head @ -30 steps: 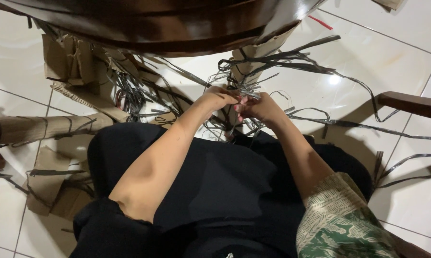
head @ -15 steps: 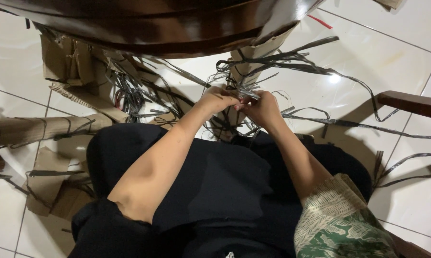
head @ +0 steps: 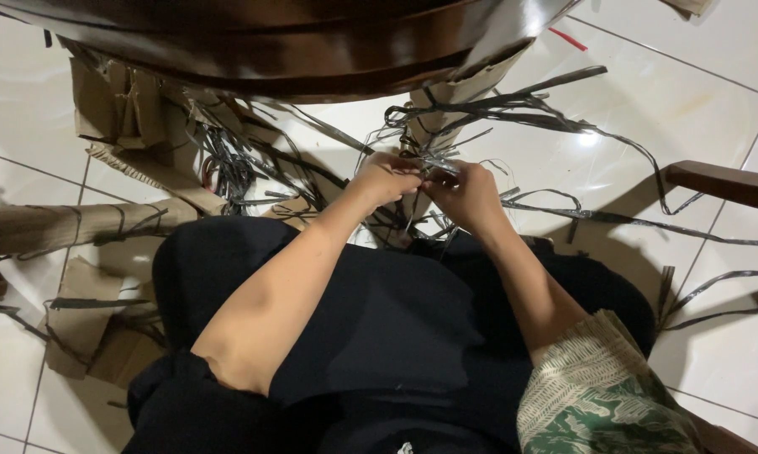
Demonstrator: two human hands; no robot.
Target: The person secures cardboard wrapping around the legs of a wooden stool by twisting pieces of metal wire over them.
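Note:
My left hand and my right hand meet just in front of my knees, fingers pinched together on a bunch of thin dark grey strips. The strips run from a cardboard-wrapped post that comes down from a dark wooden piece of furniture. More long strips trail to the right over the white tiled floor. I sit on the floor in black clothes, with a green patterned sleeve on my right arm.
Torn cardboard pieces and a tangle of dark strips lie at the left. A cardboard-wrapped bar lies across the left. A dark wooden leg juts in from the right edge. More strips lie beside it.
Both hands stay together on the strips and shift only slightly; the fingers work at the same spot.

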